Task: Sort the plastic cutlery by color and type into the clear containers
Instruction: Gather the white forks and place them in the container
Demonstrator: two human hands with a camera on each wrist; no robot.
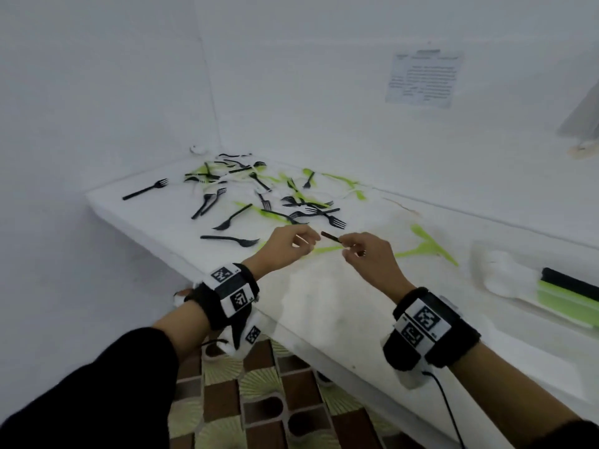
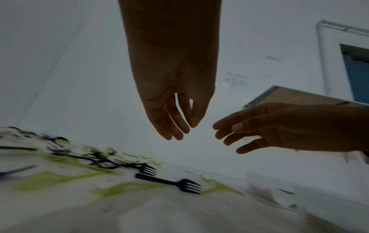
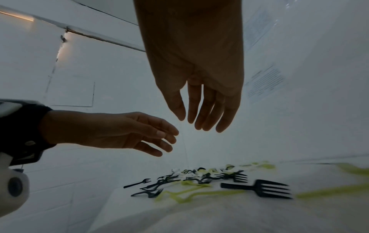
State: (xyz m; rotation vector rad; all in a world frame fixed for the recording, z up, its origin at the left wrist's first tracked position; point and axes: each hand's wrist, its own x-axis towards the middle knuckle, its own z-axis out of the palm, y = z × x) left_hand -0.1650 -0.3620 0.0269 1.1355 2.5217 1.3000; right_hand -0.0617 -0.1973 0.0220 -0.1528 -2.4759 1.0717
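Black, green and white plastic cutlery (image 1: 252, 189) lies scattered over the far left of the white table (image 1: 324, 303). My left hand (image 1: 308, 244) and right hand (image 1: 348, 249) hover close together above the table's middle, fingers loosely extended, nothing held. The left wrist view shows my left hand (image 2: 179, 126) empty, with the right hand (image 2: 229, 134) facing it. Under my right hand (image 3: 199, 121) a black fork (image 3: 257, 188) lies flat on the table. Its handle (image 1: 330, 237) pokes out between the hands. A green piece (image 1: 324, 249) lies beside it.
A clear container (image 1: 486, 254) stands at the right with white, green and black cutlery (image 1: 557, 293) laid in rows. Green cutlery (image 1: 424, 246) lies between it and my hands. Walls close off the back and left. The table's front edge drops to a patterned floor (image 1: 259, 400).
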